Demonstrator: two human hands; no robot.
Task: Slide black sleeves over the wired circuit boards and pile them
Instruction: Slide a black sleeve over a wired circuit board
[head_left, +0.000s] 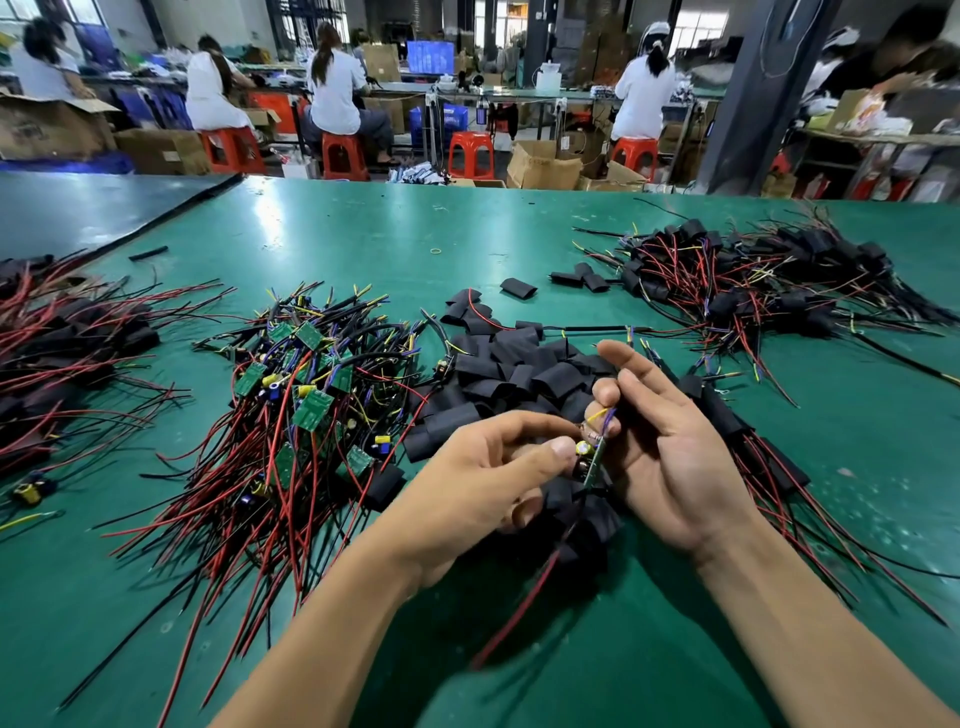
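Note:
Both hands meet over the green table (519, 234). My left hand (483, 478) pinches a small green circuit board (592, 457) by its component side, and a black sleeve (563, 499) sits on the board's lower end. My right hand (670, 452) pinches the board's yellow and purple wires near the fingertips, its other fingers spread. The board's red wire (519, 608) trails toward me. A heap of bare wired boards (306, 405) lies to the left. Loose black sleeves (519, 369) are heaped just beyond my hands.
A pile of sleeved boards (753, 280) lies at the far right, and another pile (62, 353) at the left edge. A few stray sleeves (579, 275) lie between. Several people sit on red stools at benches beyond the table's far edge.

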